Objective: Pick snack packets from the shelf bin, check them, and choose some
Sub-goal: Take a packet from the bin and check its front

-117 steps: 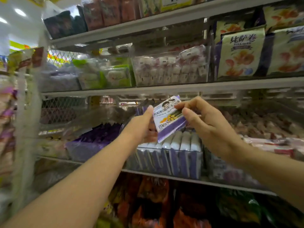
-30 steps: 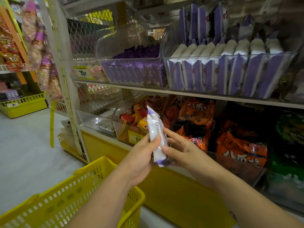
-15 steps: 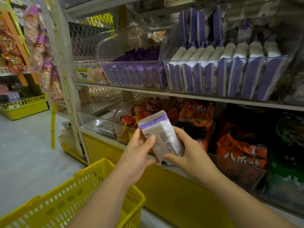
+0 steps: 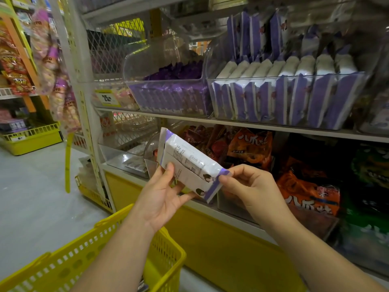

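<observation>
I see the packet (image 4: 188, 165) has turned flatter, printed back up; left hand (image 4: 161, 196) and right hand (image 4: 250, 189) fingers grip its ends, above one yellow basket (image 4: 164, 264), before two shelf bins (image 4: 286, 102).

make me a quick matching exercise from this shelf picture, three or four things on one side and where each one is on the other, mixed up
Things:
1. snack packet
2. yellow basket
3. clear bin of purple and white packets
4. orange bags

Places:
A. on the lower shelf, behind the hands
B. on the upper shelf, at the right
C. held between the left hand and the right hand
D. hanging low under the left arm

Pairs: 1-C, 2-D, 3-B, 4-A
</observation>
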Tool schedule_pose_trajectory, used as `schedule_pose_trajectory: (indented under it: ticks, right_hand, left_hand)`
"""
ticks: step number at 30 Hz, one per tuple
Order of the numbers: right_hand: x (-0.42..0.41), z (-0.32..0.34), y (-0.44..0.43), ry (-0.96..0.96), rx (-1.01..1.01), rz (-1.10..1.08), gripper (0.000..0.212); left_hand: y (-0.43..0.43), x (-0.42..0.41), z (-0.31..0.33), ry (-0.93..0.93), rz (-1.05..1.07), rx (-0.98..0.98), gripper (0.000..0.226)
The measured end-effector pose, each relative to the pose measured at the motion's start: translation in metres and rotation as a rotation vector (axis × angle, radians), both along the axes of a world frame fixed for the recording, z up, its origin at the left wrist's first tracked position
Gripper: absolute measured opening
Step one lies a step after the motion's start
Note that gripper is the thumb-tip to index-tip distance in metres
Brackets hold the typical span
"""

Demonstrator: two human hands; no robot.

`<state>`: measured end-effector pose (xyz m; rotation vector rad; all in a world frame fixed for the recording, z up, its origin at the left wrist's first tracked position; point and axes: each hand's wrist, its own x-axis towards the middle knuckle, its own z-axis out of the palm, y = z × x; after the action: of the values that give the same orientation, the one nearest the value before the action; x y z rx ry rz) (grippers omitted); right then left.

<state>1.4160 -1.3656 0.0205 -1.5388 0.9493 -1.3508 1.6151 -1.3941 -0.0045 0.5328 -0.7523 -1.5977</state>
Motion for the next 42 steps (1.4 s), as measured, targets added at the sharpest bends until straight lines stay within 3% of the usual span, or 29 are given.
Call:
schedule_pose_trajectory:
  ticks: [3, 7, 12, 16, 20, 26, 28, 31, 33, 36, 42]
  right_hand:
    - [0.0, 0.001, -0.002, -0.081, 0.049, 0.024, 0.015]
    - [0.0, 0.0, -0.003, -0.205, 0.128, 0.06, 0.015]
    - [0.003, -0.003, -0.002, -0.146, 0.13, 0.026, 0.013]
    - [0.007, -0.005, 0.002, 0.046, 0.039, 0.046, 0.014]
    - [0.006, -0.003, 0.005, 0.111, 0.016, 0.143, 0.014]
    - [0.004, -0.004, 0.003, 0.192, -0.005, 0.177, 0.017]
    - [0.003, -0.004, 0.002, 0.149, 0.017, 0.209, 0.015]
    - [0.001, -0.002, 0.001, 0.106, 0.05, 0.247, 0.012]
    - [-0.001, -0.001, 0.002, 0.081, 0.077, 0.264, 0.014]
    - [-0.002, 0.0, 0.002, 0.064, 0.124, 0.294, 0.026]
    - [-0.003, -0.004, -0.001, 0.03, 0.16, 0.334, 0.026]
  left_hand:
    - [0.002, -0.002, 0.0, -0.054, 0.021, 0.036, 0.04]
    - [0.005, -0.006, 0.001, -0.296, 0.105, 0.091, 0.03]
    - [0.012, -0.014, 0.002, -0.598, 0.11, 0.129, 0.031]
    - [0.016, -0.019, 0.003, -0.563, -0.091, 0.068, 0.04]
    - [0.013, -0.015, 0.002, -0.538, -0.075, 0.04, 0.041]
    - [0.01, -0.013, -0.001, -0.424, -0.015, 0.1, 0.08]
    - [0.009, -0.012, 0.0, -0.384, 0.016, 0.129, 0.073]
    - [0.006, -0.008, -0.001, -0.352, 0.034, 0.123, 0.036]
    - [0.004, -0.006, -0.004, -0.329, 0.049, 0.132, 0.026]
    - [0.002, -0.003, -0.006, -0.323, 0.091, 0.126, 0.026]
    - [0.007, -0.006, -0.002, -0.403, 0.12, 0.13, 0.032]
